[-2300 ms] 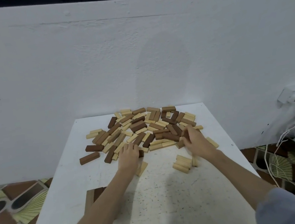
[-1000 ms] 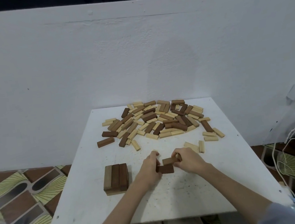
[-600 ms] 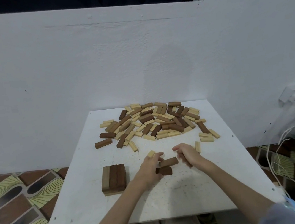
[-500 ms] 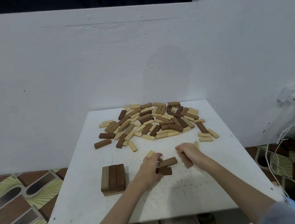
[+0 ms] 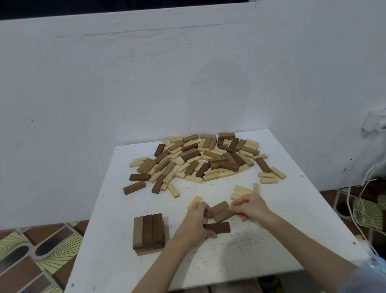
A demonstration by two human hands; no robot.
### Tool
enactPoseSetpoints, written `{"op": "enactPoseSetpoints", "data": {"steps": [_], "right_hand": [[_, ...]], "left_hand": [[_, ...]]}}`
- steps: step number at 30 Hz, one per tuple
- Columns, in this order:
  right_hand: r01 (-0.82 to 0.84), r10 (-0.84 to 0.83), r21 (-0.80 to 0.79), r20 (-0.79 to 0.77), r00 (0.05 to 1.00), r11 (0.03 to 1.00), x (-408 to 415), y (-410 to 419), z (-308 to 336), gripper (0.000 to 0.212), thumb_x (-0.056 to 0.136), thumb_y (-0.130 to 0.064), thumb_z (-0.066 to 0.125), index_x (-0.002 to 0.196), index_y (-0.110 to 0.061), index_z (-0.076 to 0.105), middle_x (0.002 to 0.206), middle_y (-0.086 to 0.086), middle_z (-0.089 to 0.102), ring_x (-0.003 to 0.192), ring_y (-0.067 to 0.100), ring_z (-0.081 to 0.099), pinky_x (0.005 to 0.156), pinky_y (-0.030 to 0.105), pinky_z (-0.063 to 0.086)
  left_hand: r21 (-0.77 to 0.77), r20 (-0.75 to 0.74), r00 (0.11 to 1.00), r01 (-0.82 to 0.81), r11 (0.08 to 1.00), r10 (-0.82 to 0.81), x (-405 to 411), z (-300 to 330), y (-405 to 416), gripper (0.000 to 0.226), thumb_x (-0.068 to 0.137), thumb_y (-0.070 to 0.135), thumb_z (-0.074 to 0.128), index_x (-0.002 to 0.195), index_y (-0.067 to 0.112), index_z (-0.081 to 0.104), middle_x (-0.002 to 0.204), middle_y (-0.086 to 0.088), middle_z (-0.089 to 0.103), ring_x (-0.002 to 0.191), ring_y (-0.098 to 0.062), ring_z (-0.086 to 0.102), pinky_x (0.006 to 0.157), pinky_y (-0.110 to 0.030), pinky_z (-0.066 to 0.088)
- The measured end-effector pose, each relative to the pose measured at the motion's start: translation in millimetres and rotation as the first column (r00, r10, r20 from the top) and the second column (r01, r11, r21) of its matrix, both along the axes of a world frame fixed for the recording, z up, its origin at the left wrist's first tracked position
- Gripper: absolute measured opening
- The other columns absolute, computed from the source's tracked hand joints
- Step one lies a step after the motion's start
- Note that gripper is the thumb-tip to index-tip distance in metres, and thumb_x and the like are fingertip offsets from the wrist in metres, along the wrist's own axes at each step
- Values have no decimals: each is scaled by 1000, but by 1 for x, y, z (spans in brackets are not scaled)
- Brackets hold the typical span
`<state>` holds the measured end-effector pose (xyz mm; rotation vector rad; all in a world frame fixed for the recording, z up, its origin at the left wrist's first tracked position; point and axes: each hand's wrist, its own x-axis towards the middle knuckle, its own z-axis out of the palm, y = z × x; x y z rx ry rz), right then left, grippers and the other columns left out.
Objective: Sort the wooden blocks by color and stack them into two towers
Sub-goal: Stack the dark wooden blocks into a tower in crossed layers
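Two brown blocks (image 5: 220,212), long axes lying 8-to-2 o'clock, are pinched between left hand (image 5: 196,221) and right hand (image 5: 250,207); the started tower (image 5: 148,233) stands at 9 o'clock, nearer the left hand.

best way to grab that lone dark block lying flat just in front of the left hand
Take the dark block across its two long sides, near the middle, coming down from above. It lies flat on the table with its length running left to right, and its near long side and right end look free. The left hand crowds its left end, so a grip from that end looks awkward.
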<state>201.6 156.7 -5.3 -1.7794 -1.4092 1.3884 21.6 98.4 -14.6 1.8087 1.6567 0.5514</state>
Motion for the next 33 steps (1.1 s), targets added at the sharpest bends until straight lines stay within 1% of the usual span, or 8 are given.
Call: {"op": "enactPoseSetpoints", "data": {"steps": [3,5,8,11,17,25,29,33], "right_hand": [[-53,49,46,87,995,998,-3,-3,0,28,78,-13,78,102,-2,68,84,6,65,50,12,51,49,19,44],[-65,60,44,101,993,997,-5,-2,0,28,80,-11,75,105,-1,67,79,4,63,50,14,51,52,21,45],[-42,39,23,132,990,999,-8,0,0,27,86,-6,67,112,0,63,82,8,61,56,16,54,53,22,47],[-29,28,5,132,991,1000,-13,0,-1,28,90,1,56,117,2,61,89,13,60,62,18,55,53,23,47],[-74,76,-24,131,988,997,-17,-1,0,31,92,4,45,118,1,60,77,9,59,66,16,57,56,24,53],[-117,121,-37,145,982,992,-25,-6,3,29,92,6,48,118,0,61,84,10,62,73,20,62,65,28,59],[-109,114,-53,94,989,993,-28,-7,3,28,91,7,48,115,2,61,80,11,64,69,21,66,65,30,60],[-92,96,-49,87,992,995,-32,-7,2,28,90,7,50,116,3,60,91,17,65,78,26,68,73,34,60]], "left_hand": [[26,-46,999,-6,1000,7,1,0,0,68,66,20,83,121,13,44,122,-2,38,108,-16,39,87,-22,36],[33,-70,998,-3,999,5,2,0,0,79,66,24,83,130,12,38,131,-4,35,120,-19,35,96,-24,32],[2,-106,994,-10,1000,10,4,3,1,83,70,28,81,136,14,32,138,-4,34,126,-21,30,102,-29,30],[-24,-108,994,-14,1000,12,5,5,1,81,72,27,79,135,16,30,136,-4,38,121,-21,29,97,-31,32],[-38,-132,991,-21,999,16,6,7,2,81,72,28,78,135,18,29,132,-3,42,115,-19,30,93,-33,35],[-61,-131,991,-42,997,33,3,7,5,79,69,26,80,132,18,32,133,-4,41,117,-21,35,96,-34,38],[-69,-126,992,-40,997,31,-1,9,6,79,68,22,81,130,16,34,131,-6,41,116,-22,38,95,-34,40],[-56,-133,990,-58,997,50,-2,9,5,81,67,20,82,131,15,33,131,-8,38,116,-23,38,96,-33,40]]}}
